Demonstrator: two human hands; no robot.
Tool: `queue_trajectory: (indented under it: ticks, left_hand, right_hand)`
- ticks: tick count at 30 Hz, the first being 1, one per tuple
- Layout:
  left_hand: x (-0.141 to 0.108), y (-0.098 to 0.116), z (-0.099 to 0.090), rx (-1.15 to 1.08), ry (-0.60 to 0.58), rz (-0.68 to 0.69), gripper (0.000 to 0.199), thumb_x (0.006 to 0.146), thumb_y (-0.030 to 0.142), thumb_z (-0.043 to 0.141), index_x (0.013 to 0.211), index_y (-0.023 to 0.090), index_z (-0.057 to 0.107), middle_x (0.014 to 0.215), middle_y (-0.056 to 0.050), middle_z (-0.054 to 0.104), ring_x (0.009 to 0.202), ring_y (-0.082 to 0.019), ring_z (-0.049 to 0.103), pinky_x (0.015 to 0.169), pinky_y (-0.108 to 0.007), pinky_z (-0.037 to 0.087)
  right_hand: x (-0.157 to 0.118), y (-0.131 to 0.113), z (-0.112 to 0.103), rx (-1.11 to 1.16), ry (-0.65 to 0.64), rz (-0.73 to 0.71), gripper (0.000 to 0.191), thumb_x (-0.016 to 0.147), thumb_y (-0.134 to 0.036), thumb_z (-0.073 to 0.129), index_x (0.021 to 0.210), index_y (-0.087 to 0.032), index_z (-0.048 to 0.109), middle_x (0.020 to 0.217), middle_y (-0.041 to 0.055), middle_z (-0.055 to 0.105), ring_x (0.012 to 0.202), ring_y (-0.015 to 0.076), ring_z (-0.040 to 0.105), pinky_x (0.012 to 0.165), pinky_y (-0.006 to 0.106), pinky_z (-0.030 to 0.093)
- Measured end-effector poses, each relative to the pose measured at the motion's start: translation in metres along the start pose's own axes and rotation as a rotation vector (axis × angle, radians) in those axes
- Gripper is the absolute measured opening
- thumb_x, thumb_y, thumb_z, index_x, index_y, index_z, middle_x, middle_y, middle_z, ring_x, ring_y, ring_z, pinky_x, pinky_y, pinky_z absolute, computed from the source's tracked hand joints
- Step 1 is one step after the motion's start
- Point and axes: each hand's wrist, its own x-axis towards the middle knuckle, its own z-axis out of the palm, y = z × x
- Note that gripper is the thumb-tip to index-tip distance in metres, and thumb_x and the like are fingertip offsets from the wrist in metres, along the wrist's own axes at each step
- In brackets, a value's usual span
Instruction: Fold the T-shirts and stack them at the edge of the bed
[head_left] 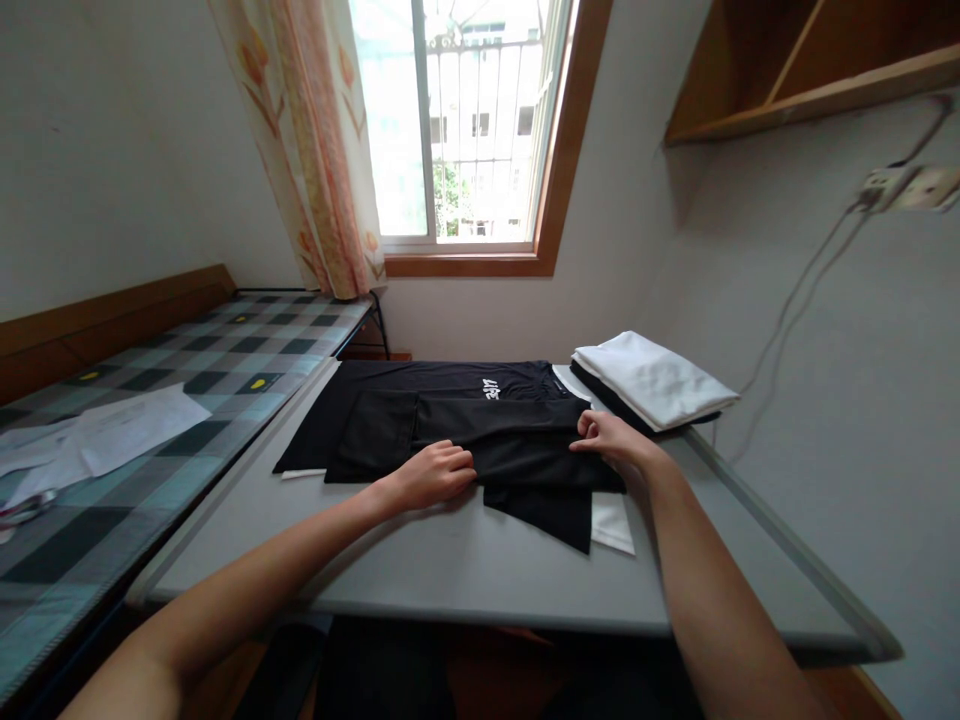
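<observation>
A smooth black garment (517,440), folded into a long strip, lies across a black T-shirt (442,378) with white lettering. Its exact kind does not show. Parts of a white garment (611,522) stick out from underneath. My left hand (439,472) has its fingers curled closed on the strip's near edge, around the middle. At the strip's right end, my right hand (606,436) pinches the cloth between thumb and bent fingers. Both forearms reach in over the table's near edge.
The clothes lie on a grey table (420,570). A folded white and black clothing stack (649,375) sits at its back right. Left stands a bed with a checked cover (247,370) and papers (135,430). Cables (795,300) hang along the right wall, below a wooden shelf (810,90).
</observation>
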Motion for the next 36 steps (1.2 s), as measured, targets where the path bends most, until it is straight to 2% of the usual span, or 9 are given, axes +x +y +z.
queue_trajectory:
  ticks: [3, 6, 10, 13, 16, 18, 21, 28, 36]
  left_hand:
    - [0.0, 0.001, 0.0, -0.008, -0.01, 0.048, 0.021, 0.096, 0.019, 0.044, 0.088, 0.017, 0.064, 0.084, -0.005, 0.061, 0.075, -0.015, 0.057, 0.071, -0.029, 0.043]
    - [0.001, 0.001, 0.0, -0.101, 0.027, -0.034, 0.023, 0.096, 0.026, 0.045, 0.087, 0.018, 0.065, 0.083, -0.004, 0.061, 0.074, -0.013, 0.058, 0.072, -0.028, 0.045]
    - [0.007, -0.004, -0.001, -0.248, 0.139, -0.284, 0.022, 0.096, 0.028, 0.045, 0.097, 0.019, 0.065, 0.095, -0.005, 0.064, 0.085, -0.016, 0.061, 0.08, -0.029, 0.048]
    - [0.016, -0.009, 0.0, -0.294, 0.176, -0.427, 0.026, 0.094, 0.029, 0.048, 0.115, 0.021, 0.061, 0.115, -0.008, 0.062, 0.103, -0.019, 0.06, 0.092, -0.034, 0.048]
    - [0.027, -0.011, 0.009, -0.29, 0.127, -0.469, 0.041, 0.093, 0.034, 0.051, 0.13, 0.019, 0.053, 0.136, -0.011, 0.053, 0.124, -0.024, 0.05, 0.105, -0.039, 0.04]
    - [0.034, -0.01, 0.018, -0.285, 0.079, -0.487, 0.048, 0.093, 0.038, 0.05, 0.136, 0.016, 0.048, 0.143, -0.013, 0.048, 0.133, -0.025, 0.043, 0.109, -0.041, 0.036]
    - [0.039, -0.005, 0.028, -0.282, 0.043, -0.487, 0.049, 0.095, 0.04, 0.045, 0.139, 0.017, 0.045, 0.145, -0.012, 0.047, 0.137, -0.024, 0.038, 0.111, -0.043, 0.032]
    - [0.036, 0.001, 0.032, -0.224, 0.099, -0.407, 0.04, 0.097, 0.029, 0.042, 0.137, 0.023, 0.048, 0.141, -0.006, 0.052, 0.134, -0.021, 0.041, 0.112, -0.042, 0.028]
    - [0.038, 0.0, 0.027, -0.009, 0.133, -0.587, 0.022, 0.091, 0.018, 0.053, 0.108, 0.02, 0.066, 0.102, -0.007, 0.064, 0.094, -0.022, 0.056, 0.082, -0.036, 0.044]
  right_hand:
    - [-0.004, -0.005, -0.005, 0.022, -0.049, 0.013, 0.04, 0.054, -0.042, 0.079, 0.071, -0.021, 0.05, 0.059, -0.0037, 0.055, 0.055, 0.0139, 0.053, 0.051, 0.025, 0.039]
    - [-0.006, -0.008, -0.008, -0.018, -0.057, -0.019, 0.04, 0.057, -0.047, 0.078, 0.069, -0.021, 0.051, 0.059, -0.0024, 0.055, 0.056, 0.0149, 0.053, 0.052, 0.026, 0.039]
    - [-0.002, -0.019, 0.003, -0.155, 0.254, -0.134, 0.036, 0.078, -0.055, 0.06, 0.078, -0.019, 0.059, 0.078, 0.0064, 0.064, 0.073, 0.0202, 0.059, 0.066, 0.031, 0.045]
    - [0.004, -0.031, 0.025, -0.318, 0.437, -0.247, 0.04, 0.084, -0.053, 0.054, 0.105, -0.02, 0.064, 0.111, 0.013, 0.063, 0.104, 0.0293, 0.057, 0.087, 0.041, 0.044]
    - [0.008, -0.041, 0.049, -0.437, 0.352, -0.358, 0.052, 0.087, -0.051, 0.052, 0.131, -0.023, 0.054, 0.135, 0.0138, 0.052, 0.123, 0.0318, 0.047, 0.098, 0.046, 0.038]
    - [0.01, -0.044, 0.059, -0.494, 0.261, -0.4, 0.051, 0.089, -0.045, 0.051, 0.135, -0.023, 0.051, 0.14, 0.0137, 0.048, 0.127, 0.0303, 0.043, 0.102, 0.045, 0.035]
    - [0.009, -0.044, 0.06, -0.541, 0.199, -0.383, 0.038, 0.088, -0.03, 0.051, 0.124, -0.022, 0.059, 0.129, 0.0118, 0.056, 0.12, 0.0265, 0.049, 0.1, 0.041, 0.035]
    - [0.0, -0.042, 0.033, -0.681, 0.307, -0.246, 0.023, 0.077, -0.012, 0.053, 0.093, -0.021, 0.065, 0.099, 0.0082, 0.062, 0.099, 0.0263, 0.054, 0.086, 0.039, 0.033]
    - [0.0, -0.037, 0.029, -0.636, 0.271, -0.238, 0.015, 0.077, -0.015, 0.054, 0.087, -0.022, 0.064, 0.092, 0.0045, 0.063, 0.09, 0.021, 0.056, 0.081, 0.033, 0.032]
